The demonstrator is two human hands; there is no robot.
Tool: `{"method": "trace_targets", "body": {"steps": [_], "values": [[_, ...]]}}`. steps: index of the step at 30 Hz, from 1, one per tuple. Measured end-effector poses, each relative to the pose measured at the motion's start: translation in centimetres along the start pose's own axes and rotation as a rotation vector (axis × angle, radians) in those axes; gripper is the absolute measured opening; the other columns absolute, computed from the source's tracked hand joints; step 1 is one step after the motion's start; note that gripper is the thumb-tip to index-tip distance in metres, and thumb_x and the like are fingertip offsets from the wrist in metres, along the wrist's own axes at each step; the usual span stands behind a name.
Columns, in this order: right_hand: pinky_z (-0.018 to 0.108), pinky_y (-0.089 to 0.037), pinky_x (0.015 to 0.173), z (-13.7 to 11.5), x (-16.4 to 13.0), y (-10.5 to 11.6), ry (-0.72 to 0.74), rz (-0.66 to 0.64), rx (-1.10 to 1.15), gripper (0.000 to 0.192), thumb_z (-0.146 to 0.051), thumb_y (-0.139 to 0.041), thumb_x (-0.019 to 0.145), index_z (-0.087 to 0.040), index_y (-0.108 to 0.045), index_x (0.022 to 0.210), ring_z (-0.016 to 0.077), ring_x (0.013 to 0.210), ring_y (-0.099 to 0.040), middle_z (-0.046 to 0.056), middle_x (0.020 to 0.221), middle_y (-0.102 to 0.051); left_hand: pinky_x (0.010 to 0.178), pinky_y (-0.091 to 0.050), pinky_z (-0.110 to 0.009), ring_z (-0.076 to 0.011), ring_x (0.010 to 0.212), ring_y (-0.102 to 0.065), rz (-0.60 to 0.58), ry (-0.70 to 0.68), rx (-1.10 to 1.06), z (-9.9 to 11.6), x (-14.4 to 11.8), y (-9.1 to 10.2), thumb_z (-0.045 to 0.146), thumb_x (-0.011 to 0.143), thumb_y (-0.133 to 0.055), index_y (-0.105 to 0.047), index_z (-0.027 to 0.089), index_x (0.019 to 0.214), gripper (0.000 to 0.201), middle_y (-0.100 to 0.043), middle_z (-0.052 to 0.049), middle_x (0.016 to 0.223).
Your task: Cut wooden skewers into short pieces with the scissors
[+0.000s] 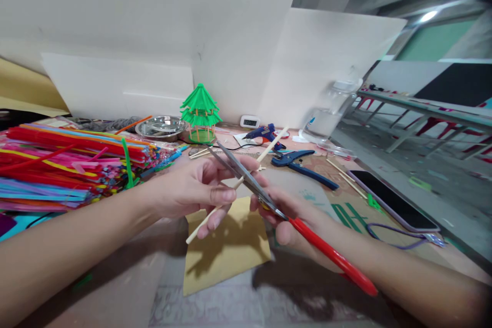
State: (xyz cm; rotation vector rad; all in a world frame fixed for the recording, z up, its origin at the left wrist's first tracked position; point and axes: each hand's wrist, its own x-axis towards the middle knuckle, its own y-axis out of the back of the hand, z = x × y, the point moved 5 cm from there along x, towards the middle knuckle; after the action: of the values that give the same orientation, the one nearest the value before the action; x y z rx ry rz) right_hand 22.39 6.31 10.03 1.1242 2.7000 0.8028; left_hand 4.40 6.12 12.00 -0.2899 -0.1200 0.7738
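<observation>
A cluttered craft table point(126, 287) runs along a white wall, with white boards propped behind it and an open hall with long tables off to the right. Above a tan card sheet point(226, 251), the left hand point(192, 192) pinches a thin wooden stick point(234, 186) between thumb and fingers, holding it slanted up toward the right. The right hand point(292, 215) grips red-handled scissors point(269, 200), whose blades cross the stick near its middle; whether they are biting into it cannot be told. To the left lies a heap of coloured straws point(69, 164). Behind the hands stand a green straw pagoda model point(200, 113), a metal bowl point(161, 127), a blue glue gun point(263, 134) and blue cutters point(300, 164); a phone point(392, 200) lies at right.
</observation>
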Motion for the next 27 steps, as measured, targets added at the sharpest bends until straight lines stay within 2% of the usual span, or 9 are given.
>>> {"method": "trace_targets", "body": {"steps": [2,4,9,11,15,21,25,27], "values": [[0.030,-0.045,0.062,-0.3,0.2,0.1,0.012,0.014,-0.012,0.059,-0.079,-0.060,0.079,-0.023,-0.061,0.097,0.0169,0.068,-0.048,0.000,0.076,-0.051,0.036,-0.048,-0.014,-0.0079,0.043,-0.063,-0.010,0.001,-0.015,0.0,0.0,0.1,0.031,0.083,-0.079,-0.059,0.029,0.124,0.046,-0.074,-0.005,0.106],[0.030,-0.043,0.063,-0.4,0.3,0.1,0.021,0.034,-0.024,0.063,-0.082,-0.056,0.078,-0.022,-0.060,0.094,0.0171,0.069,-0.047,0.000,0.076,-0.050,0.037,-0.050,-0.014,-0.0077,0.044,-0.063,-0.026,-0.003,-0.041,-0.2,0.1,0.4,0.027,0.085,-0.077,-0.058,0.027,0.124,0.044,-0.075,-0.005,0.104],[0.027,-0.032,0.058,-0.3,0.4,-0.1,0.016,0.043,0.008,0.066,-0.085,-0.055,0.076,-0.020,-0.056,0.088,0.0139,0.065,-0.037,-0.002,0.075,-0.043,0.038,-0.052,-0.014,-0.0069,0.052,-0.068,-0.151,-0.113,-0.100,-0.6,0.5,1.1,0.019,0.091,-0.068,-0.060,0.028,0.125,0.035,-0.062,-0.008,0.136],[0.026,-0.029,0.056,-0.1,0.5,-0.2,0.006,0.036,0.036,0.065,-0.084,-0.058,0.075,-0.020,-0.055,0.087,0.0130,0.064,-0.035,-0.003,0.074,-0.041,0.039,-0.054,-0.015,-0.0066,0.053,-0.069,-0.181,-0.130,-0.106,-0.7,0.5,1.2,0.017,0.093,-0.064,-0.060,0.028,0.126,0.035,-0.060,-0.009,0.138],[0.025,-0.029,0.055,0.3,0.6,-0.2,-0.020,0.035,0.092,0.064,-0.082,-0.063,0.072,-0.020,-0.055,0.088,0.0125,0.064,-0.036,-0.004,0.073,-0.041,0.040,-0.054,-0.013,-0.0059,0.054,-0.069,-0.167,-0.145,-0.085,-0.4,0.5,1.4,0.015,0.094,-0.062,-0.059,0.025,0.126,0.033,-0.059,-0.010,0.138],[0.026,-0.039,0.060,0.2,0.2,0.2,0.008,0.007,0.017,0.064,-0.078,-0.060,0.080,-0.020,-0.061,0.106,0.0144,0.069,-0.045,0.000,0.081,-0.051,0.041,-0.053,-0.012,-0.0057,0.053,-0.068,-0.171,-0.123,-0.093,-0.6,0.6,1.0,0.018,0.092,-0.067,-0.059,0.024,0.126,0.035,-0.063,-0.011,0.136],[0.033,-0.051,0.077,-0.1,-0.2,0.1,0.028,-0.019,-0.026,0.070,-0.072,-0.062,0.082,-0.019,-0.059,0.127,0.0210,0.086,-0.058,0.007,0.102,-0.062,0.041,-0.055,-0.014,-0.0079,0.053,-0.070,-0.206,-0.114,-0.111,-1.5,0.6,0.3,0.022,0.091,-0.069,-0.061,0.029,0.123,0.034,-0.070,-0.003,0.120],[0.039,-0.052,0.089,-0.3,-0.2,0.0,0.029,-0.013,-0.022,0.073,-0.070,-0.062,0.084,-0.021,-0.055,0.137,0.0259,0.099,-0.061,0.011,0.116,-0.063,0.041,-0.054,-0.013,-0.0093,0.053,-0.071,-0.217,-0.125,-0.108,-1.7,0.6,0.1,0.021,0.093,-0.067,-0.060,0.030,0.124,0.033,-0.073,0.000,0.106]]}}
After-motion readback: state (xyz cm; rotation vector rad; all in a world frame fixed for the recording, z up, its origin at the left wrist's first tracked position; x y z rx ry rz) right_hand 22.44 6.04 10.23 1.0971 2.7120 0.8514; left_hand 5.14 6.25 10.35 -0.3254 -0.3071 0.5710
